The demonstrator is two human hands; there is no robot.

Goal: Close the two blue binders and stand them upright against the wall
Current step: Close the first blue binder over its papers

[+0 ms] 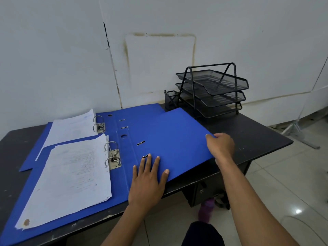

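Two blue binders lie open on the black desk (257, 132). The near binder (174, 137) holds a stack of white papers (71, 176) on metal rings (112, 157). My left hand (149, 180) lies flat, fingers spread, on the near binder's right cover close to the spine. My right hand (221, 148) grips that cover's right edge, which is raised a little off the desk. The far binder (142, 114) lies behind, partly under the near one, with its own papers (71, 128) and rings (98, 124).
A black three-tier mesh paper tray (213, 89) and a small mesh pen holder (170, 99) stand at the desk's back right, against the white wall (159, 59). A drawer unit (204, 190) sits under the desk. A tiled floor is to the right.
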